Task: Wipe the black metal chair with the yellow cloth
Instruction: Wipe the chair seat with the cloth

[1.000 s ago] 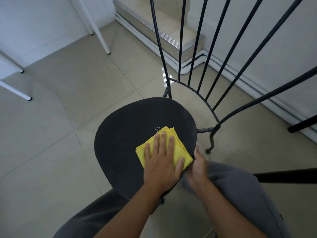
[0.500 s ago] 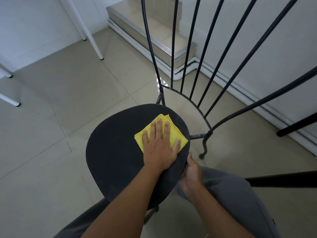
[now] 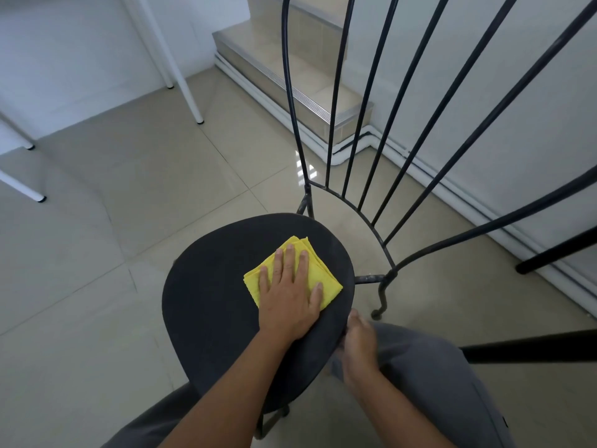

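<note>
The black metal chair stands before me with its round seat (image 3: 210, 302) in the middle of the view and its thin back rods (image 3: 336, 124) rising behind. A folded yellow cloth (image 3: 324, 273) lies on the right rear part of the seat. My left hand (image 3: 287, 302) presses flat on the cloth with straight, spread fingers. At the seat's right edge, my right hand (image 3: 360, 344) grips the rim, its fingers curled underneath.
White table legs (image 3: 190, 92) stand on the tiled floor at the upper left. A tiled step (image 3: 290, 76) and a white wall run behind the chair. Black bars of other furniture (image 3: 529, 350) cross the right side. My grey-trousered knee (image 3: 436, 383) is beside the seat.
My left hand has slid the cloth away from the front edge toward the rear of the seat. My right hand has kept its hold on the rim.
</note>
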`<state>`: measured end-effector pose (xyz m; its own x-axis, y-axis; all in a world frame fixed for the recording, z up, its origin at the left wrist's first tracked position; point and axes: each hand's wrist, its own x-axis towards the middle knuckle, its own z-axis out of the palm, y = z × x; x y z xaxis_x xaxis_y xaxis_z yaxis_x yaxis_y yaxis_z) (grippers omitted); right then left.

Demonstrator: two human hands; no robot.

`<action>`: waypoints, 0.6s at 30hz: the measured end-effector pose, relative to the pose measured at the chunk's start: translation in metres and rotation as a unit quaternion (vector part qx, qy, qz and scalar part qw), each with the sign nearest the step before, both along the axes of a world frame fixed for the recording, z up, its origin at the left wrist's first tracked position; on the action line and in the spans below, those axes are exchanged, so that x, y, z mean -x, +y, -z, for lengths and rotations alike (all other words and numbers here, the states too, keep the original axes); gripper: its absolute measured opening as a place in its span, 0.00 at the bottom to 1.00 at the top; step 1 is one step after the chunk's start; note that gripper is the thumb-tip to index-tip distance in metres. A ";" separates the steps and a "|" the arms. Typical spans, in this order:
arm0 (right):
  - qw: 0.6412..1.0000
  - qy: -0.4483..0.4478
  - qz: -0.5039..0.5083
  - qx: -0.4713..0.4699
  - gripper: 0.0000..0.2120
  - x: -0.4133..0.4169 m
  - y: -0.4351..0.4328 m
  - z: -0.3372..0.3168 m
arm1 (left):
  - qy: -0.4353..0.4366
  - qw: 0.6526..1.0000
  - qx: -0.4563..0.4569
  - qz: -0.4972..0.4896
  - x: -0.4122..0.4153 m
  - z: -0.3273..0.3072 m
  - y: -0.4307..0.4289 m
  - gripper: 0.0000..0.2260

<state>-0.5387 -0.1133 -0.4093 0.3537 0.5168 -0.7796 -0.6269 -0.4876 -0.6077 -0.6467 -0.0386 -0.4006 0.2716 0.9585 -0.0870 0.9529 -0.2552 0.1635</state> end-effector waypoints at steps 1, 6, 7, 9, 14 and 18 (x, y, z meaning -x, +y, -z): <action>0.995 -0.098 -0.032 0.015 0.10 0.000 -0.001 -0.004 | 0.000 1.000 0.002 -0.005 0.003 0.000 0.001 0.31; 0.881 -0.450 -0.102 -0.102 0.05 -0.012 0.005 -0.034 | 0.004 0.999 -0.003 -0.038 0.016 -0.001 0.010 0.32; 0.853 -0.491 -0.129 -0.125 0.05 -0.014 0.010 -0.036 | 0.002 0.999 -0.005 -0.046 0.018 0.000 0.012 0.33; 0.801 -0.549 -0.189 -0.145 0.07 -0.017 0.027 -0.035 | -0.008 0.998 -0.009 -0.062 0.020 0.000 0.016 0.35; 0.757 -0.564 -0.304 -0.127 0.17 -0.024 0.079 -0.035 | -0.031 0.996 -0.020 -0.082 0.018 -0.003 0.028 0.32; 0.743 -0.558 -0.366 -0.057 0.18 -0.026 0.114 -0.033 | -0.006 0.996 -0.013 -0.087 0.010 -0.003 0.048 0.34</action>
<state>-0.5131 0.0005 -0.3766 0.3396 0.9287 -0.1488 0.7051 -0.3561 -0.6132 -0.6567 0.0097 -0.3975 0.1024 0.9929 -0.0600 0.9812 -0.0909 0.1704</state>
